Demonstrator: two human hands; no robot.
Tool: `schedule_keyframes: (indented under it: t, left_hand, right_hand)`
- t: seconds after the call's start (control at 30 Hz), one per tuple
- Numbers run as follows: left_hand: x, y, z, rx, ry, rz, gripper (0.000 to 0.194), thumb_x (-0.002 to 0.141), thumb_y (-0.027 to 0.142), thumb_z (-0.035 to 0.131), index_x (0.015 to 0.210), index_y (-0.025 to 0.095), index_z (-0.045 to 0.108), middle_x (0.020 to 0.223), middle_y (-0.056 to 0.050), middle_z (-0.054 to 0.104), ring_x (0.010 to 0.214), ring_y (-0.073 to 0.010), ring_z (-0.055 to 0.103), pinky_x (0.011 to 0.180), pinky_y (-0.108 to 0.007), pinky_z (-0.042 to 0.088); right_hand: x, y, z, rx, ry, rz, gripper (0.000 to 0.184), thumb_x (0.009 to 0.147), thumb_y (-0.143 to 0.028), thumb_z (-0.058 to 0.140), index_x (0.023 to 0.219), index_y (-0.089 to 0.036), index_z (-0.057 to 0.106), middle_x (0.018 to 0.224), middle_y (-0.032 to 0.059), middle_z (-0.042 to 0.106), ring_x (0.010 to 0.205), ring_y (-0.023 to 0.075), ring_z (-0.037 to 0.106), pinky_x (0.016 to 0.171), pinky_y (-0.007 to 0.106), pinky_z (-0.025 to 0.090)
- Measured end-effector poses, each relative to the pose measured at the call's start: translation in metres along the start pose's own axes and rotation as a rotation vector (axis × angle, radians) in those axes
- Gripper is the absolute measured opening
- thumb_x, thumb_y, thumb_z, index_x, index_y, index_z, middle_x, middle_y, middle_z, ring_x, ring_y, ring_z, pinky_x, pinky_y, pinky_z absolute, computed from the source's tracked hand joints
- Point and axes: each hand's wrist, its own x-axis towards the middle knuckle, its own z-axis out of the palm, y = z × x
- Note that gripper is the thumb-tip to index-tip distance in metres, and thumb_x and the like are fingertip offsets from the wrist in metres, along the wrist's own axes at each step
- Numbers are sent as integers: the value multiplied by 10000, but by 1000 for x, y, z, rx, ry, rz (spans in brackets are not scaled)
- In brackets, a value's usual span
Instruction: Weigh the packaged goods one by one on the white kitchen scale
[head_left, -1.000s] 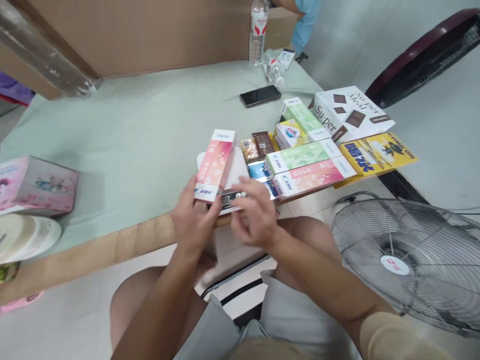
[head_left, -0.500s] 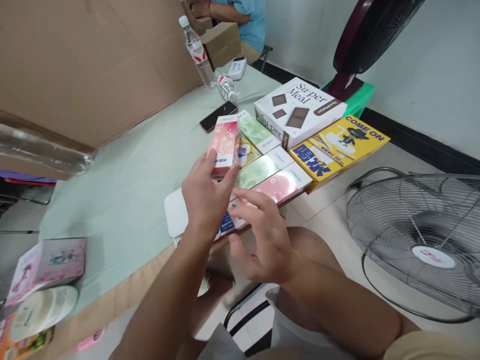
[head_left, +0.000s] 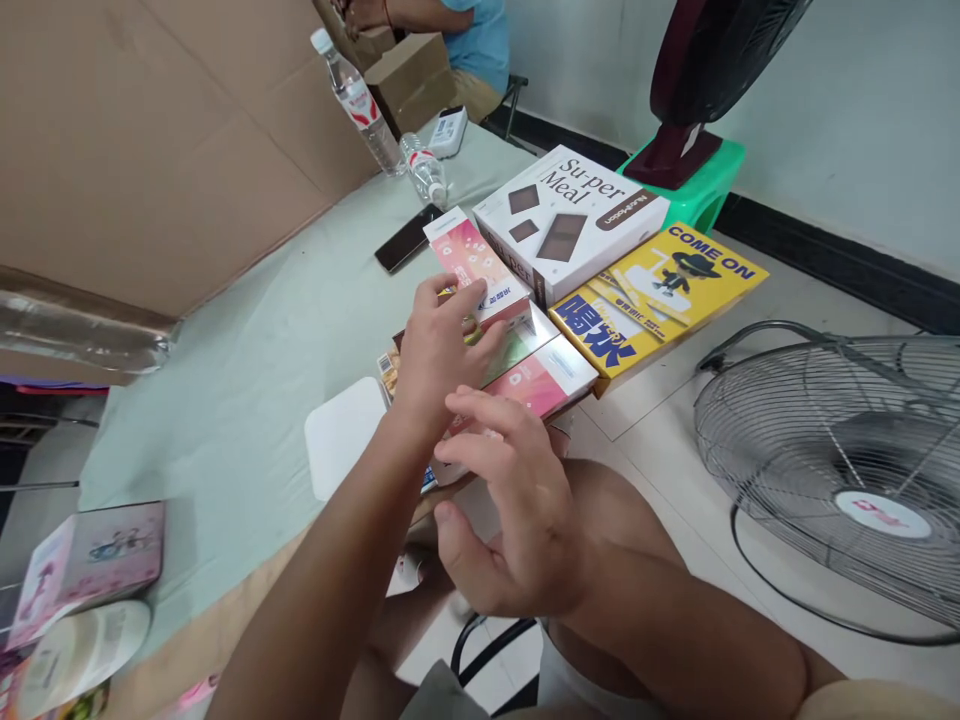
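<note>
A pink-and-white carton [head_left: 474, 252] lies across the green carton [head_left: 527, 343], against the white "Su-per Meal" box [head_left: 574, 215]. At its near end is my left hand [head_left: 435, 350], fingers spread and touching the carton without wrapping round it. My right hand [head_left: 517, 510] hovers palm inward over the table's front edge, fingers apart and holding nothing. Just beyond its fingertips lies another pink carton [head_left: 551, 375], beside the green one. A yellow "COME ON" box [head_left: 660, 300] sits to the right. My left hand partly hides smaller packets beneath it.
A white flat object [head_left: 341, 435] lies left of the cartons. Behind are a black phone [head_left: 407, 238], an upright water bottle [head_left: 360, 105] and a fallen bottle [head_left: 424, 170]. A large cardboard panel [head_left: 165, 130] borders the left; a floor fan [head_left: 825, 480] stands right. Another person [head_left: 487, 45] sits behind.
My left hand has carried the pink carton right and away from me, laid it on the green carton and loosened its fingers. My right hand stays spread nearby. The view has shifted slightly.
</note>
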Motion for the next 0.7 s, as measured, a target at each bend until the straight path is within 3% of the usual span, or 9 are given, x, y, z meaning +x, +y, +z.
schedule_keyframes:
  t: [0.23,0.33,0.4,0.47,0.5,0.6,0.7]
  left_hand:
    - [13,2,13,19,29,50,424,831,423,810,1222,274,746,1374,-114,582,1121,-303,677,901,-448,637]
    - [9,7,7,26,35,93,512,803,465,814,1264,271,701,1370,-112,590,1141,-286,659,917,-421,613]
    - [-2,9,-7,-17,87,103,437,810,426,767,1201,247,688,1266,-92,627,1022,-228,664,837,-374,599]
    - [-21,5,-26,-63,166,91,162,834,349,689,956,250,651,985,-33,632,785,-165,598,694,-340,538]
    - [-33,0,-37,-68,202,83,116,843,321,660,804,261,569,813,-2,567,681,-152,526,632,-341,486]
    - [-74,-30,-71,-18,270,73,495,886,325,615,584,274,226,563,31,280,516,-145,257,530,-364,274]
    - [-116,-74,-96,7,325,-41,618,866,348,653,549,271,128,554,35,122,514,-136,104,542,-346,173]
  right_hand:
    - [-2,2,1,7,17,13,330,883,-185,578,1209,-234,558,1270,150,677,1264,272,671,1029,464,615]
    - [-2,3,-1,-1,20,16,330,876,-182,592,1203,-220,566,1277,159,673,1239,268,673,1040,450,607]
    - [-1,4,-3,-8,12,21,320,870,-176,600,1187,-205,572,1259,163,674,1219,262,671,1042,441,601]
    - [0,5,-5,-8,11,27,305,863,-168,600,1164,-205,571,1188,143,681,1174,251,673,1022,435,605]
    - [0,6,-5,-3,10,26,291,859,-161,599,1144,-211,568,1127,121,686,1123,240,679,982,422,615]
    - [0,5,-6,19,-37,19,200,848,-147,597,1017,-238,541,869,29,648,830,188,661,740,348,605]
    - [-2,-3,-1,22,-157,18,168,844,-131,599,867,-256,488,696,-33,568,611,146,562,563,304,499]
